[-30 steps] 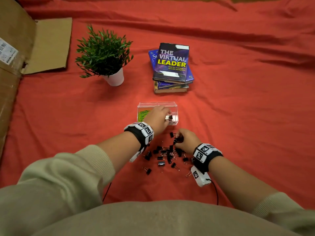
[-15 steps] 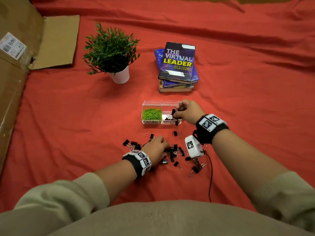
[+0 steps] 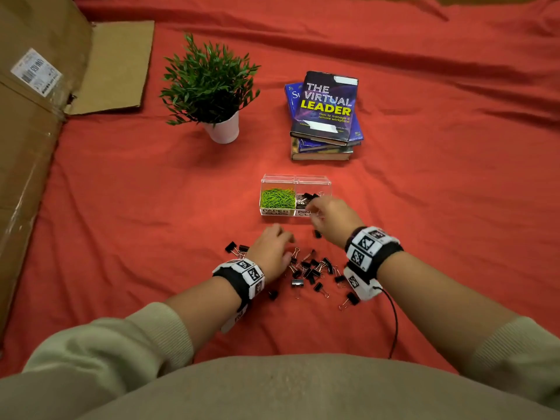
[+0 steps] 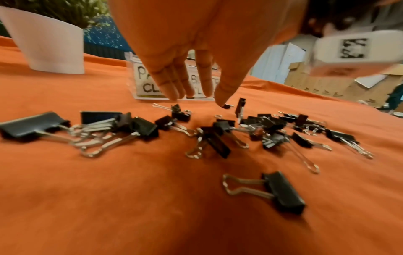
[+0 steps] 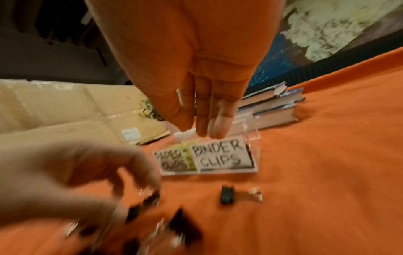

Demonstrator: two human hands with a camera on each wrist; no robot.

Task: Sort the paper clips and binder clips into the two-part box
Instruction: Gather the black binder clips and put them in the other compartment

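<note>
Binder clips (image 3: 309, 268) under left hand (image 3: 269, 250), seemingly none held.

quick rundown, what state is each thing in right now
box: lid open, upright on the cloth
paper clips: all in the left compartment
binder clips: a few in the right compartment, most loose on the cloth
left hand: fingers straight, over the loose clips
right hand: fingers straight, holds nothing, at the right compartment
plant: upright in its pot
books: stacked, closed

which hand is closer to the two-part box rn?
Right. The right hand hangs at the two-part box's binder-clip side; the left hand is nearer the person, over the loose binder clips.
</note>
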